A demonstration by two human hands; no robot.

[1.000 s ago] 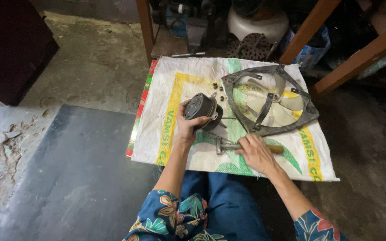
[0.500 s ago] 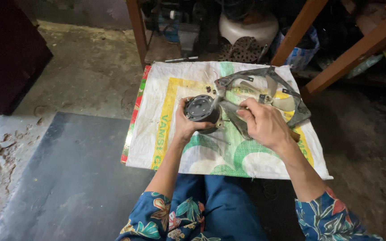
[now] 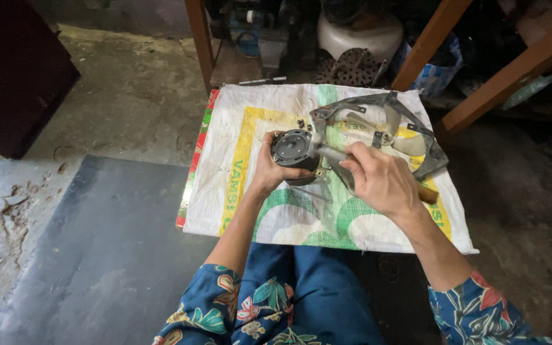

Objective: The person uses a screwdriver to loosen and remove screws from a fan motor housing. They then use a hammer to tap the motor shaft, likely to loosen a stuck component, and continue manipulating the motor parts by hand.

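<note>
Motor (image 3: 294, 150) gripped by left hand (image 3: 275, 171), underside hidden; right hand (image 3: 381, 182) closed on tool (image 3: 335, 153), wooden handle end (image 3: 428, 195) showing

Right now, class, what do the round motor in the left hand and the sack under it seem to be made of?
Motor: dull dark grey metal, apparently cast, going by its matte, ribbed face. Sack: likely woven plastic, white with green and yellow print, with a fine weave and frayed edges. Left hand grips the motor.

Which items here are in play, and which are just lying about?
In hand: left hand gripping the dark round motor; right hand holding a wooden-handled tool to it.

Lying about: fan frame with blades, small screws, woven sack, white pot, wooden legs.
</note>
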